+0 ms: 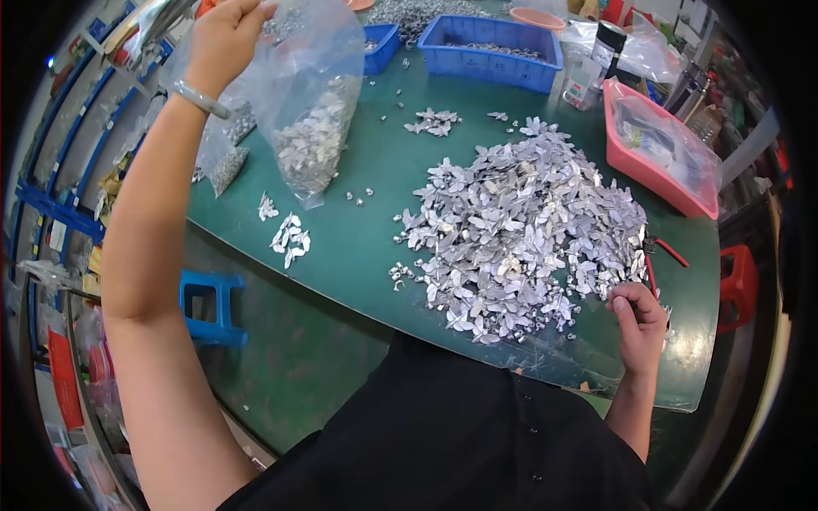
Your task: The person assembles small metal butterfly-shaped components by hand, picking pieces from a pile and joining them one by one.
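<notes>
My left hand [223,44] is raised at the upper left, its fingers closed at the top edge of a clear plastic bag [328,43]. Silvery leaf-shaped metal pieces fill the bag's lower part. A large heap of similar pieces [520,230] covers the middle right of the green table [366,268]. By the heap's near right edge, my right hand [641,328] is closed, thumb against the curled fingers; whatever is between them is too small to make out. Just beyond it lies a red-handled tool [671,252], partly hidden. Small groups of loose pieces [291,240] lie below the bag.
Blue bins [490,72] of small metal parts stand at the back. A pink tray [660,153] with plastic bags is at the right, near a dark-topped bottle [607,47]. Blue [213,311] and red [737,285] stools stand beside the table; shelving [64,196] lines the left.
</notes>
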The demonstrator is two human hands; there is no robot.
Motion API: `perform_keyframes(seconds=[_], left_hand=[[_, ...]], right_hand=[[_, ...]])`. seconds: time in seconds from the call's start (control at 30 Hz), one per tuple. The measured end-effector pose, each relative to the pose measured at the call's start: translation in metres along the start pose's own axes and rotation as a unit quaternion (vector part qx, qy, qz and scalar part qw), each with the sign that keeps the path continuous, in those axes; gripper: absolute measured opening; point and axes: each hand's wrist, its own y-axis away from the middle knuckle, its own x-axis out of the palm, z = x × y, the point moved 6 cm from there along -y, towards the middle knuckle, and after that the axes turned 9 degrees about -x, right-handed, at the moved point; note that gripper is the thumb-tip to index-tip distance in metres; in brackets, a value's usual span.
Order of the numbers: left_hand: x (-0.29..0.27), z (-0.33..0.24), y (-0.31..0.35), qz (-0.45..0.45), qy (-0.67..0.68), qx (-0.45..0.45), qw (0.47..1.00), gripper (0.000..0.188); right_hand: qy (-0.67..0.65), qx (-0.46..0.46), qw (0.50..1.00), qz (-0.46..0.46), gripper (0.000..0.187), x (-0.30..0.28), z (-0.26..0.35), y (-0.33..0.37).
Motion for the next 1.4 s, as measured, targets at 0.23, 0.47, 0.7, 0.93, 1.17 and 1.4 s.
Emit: perform_keyframes(seconds=[0.23, 0.47, 0.7, 0.93, 1.17, 1.4], left_hand=[[-0.003, 0.034, -0.019, 0.047, -0.145, -0.043, 0.987, 0.028], [-0.028, 0.091, -0.015, -0.039, -0.276, -0.124, 0.952, 0.034], [-0.019, -0.013, 0.008, 0.076, -0.172, -0.050, 0.981, 0.031], [0.018, -0.052, 0.032, 0.391, 0.092, -0.199, 0.894, 0.052], [0.047, 0.146, -0.045, 0.316, -0.175, -0.199, 0.911, 0.059], [0.041, 0.173, 0.016, 0.267, 0.058, -0.598, 0.753, 0.064]], right_hand=[[0.010, -0.009, 1.000, 0.013, 0.008, 0.012, 0.004, -0.004], [0.020, -0.014, 1.000, 0.001, 0.008, 0.002, 0.006, -0.003], [0.048, -0.010, 0.999, 0.003, 0.007, -0.005, -0.009, 0.008], [0.127, -0.017, 0.988, 0.082, 0.010, 0.002, -0.007, 0.001], [0.157, -0.061, 0.973, 0.156, 0.012, 0.011, 0.007, -0.013], [0.241, -0.093, 0.939, 0.226, 0.014, 0.006, -0.005, -0.029]])
